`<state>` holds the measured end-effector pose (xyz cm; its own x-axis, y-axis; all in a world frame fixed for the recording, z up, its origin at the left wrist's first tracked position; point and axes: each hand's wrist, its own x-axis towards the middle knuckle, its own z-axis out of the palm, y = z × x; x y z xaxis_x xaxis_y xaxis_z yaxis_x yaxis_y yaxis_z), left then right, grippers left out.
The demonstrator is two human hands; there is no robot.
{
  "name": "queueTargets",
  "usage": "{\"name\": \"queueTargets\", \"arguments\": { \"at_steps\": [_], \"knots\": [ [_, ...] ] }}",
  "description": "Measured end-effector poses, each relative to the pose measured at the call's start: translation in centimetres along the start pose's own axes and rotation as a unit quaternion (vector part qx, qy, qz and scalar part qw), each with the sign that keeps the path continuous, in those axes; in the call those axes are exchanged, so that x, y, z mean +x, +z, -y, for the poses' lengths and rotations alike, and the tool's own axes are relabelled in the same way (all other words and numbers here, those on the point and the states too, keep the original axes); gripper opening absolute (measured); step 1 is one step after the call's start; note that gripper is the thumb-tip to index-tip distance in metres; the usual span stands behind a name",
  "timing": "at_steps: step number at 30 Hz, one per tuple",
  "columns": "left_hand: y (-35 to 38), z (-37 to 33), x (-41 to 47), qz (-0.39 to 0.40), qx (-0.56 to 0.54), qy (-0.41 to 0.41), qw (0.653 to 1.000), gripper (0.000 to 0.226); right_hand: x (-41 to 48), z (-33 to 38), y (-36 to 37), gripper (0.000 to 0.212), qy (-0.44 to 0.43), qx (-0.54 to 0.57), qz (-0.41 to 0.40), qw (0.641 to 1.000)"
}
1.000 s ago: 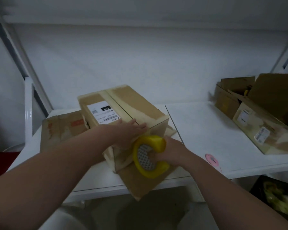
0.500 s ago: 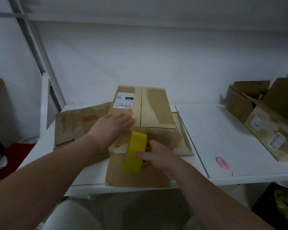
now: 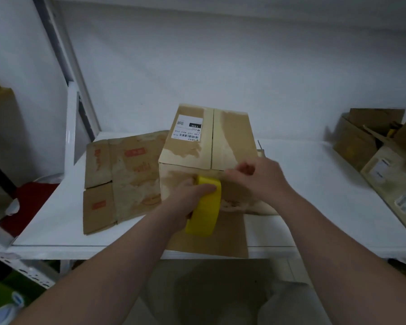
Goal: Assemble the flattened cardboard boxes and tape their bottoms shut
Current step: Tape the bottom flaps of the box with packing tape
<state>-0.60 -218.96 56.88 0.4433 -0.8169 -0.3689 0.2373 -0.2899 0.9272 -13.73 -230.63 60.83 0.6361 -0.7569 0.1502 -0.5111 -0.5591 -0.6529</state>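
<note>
While the left hand [image 3: 192, 198] grips the yellow tape roll [image 3: 205, 207], the right hand [image 3: 256, 177], pinching the tape end [image 3: 225, 176], should centre it on the cardboard box [image 3: 232, 137] seam.

A plain white wall [image 3: 244, 66] stands behind the left grip [image 3: 192, 195]. The white worktop [image 3: 314, 184] runs under it, out to both sides. A white post [image 3: 70, 127] stands up far to its left. The light is dim.

- One wide-angle view, worn on the head, looks forward and down from above the near edge of the white flat table top [image 3: 314, 184].
- Its centre falls close to the yellow plastic tape roll [image 3: 206, 207], which is against the upright brown cardboard box [image 3: 190, 148], both near the lens.
- The white back wall [image 3: 220, 66] fills the top of the frame.
</note>
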Motion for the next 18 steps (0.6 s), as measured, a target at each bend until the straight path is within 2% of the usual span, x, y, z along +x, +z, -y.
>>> {"name": "queueTargets", "arguments": {
  "at_steps": [2,7,11,14,18],
  "knots": [
    [-0.3,-0.2,0.2,0.012,0.014,0.003,1.0,0.037,1.1,-0.2,0.2,0.026,-0.05,-0.036,-0.042,0.997],
    [-1.9,-0.5,0.6,0.061,0.046,0.001,0.997,0.024,3.4,-0.1,2.6,0.05,-0.132,-0.148,0.055,0.979],
    [-2.6,-0.8,1.0,0.097,0.018,0.002,0.995,0.023,4.8,-0.6,4.2,0.054,-0.125,-0.192,0.114,0.967],
    [-2.1,-0.1,1.4,0.096,-0.007,0.012,0.995,0.025,5.7,-1.2,5.1,0.055,-0.127,-0.242,0.102,0.956],
    [-1.7,2.1,1.8,0.09,-0.03,0.015,0.995,0.029,6.6,-1.3,5.2,0.06,-0.111,-0.247,0.102,0.957]
  ]
}}
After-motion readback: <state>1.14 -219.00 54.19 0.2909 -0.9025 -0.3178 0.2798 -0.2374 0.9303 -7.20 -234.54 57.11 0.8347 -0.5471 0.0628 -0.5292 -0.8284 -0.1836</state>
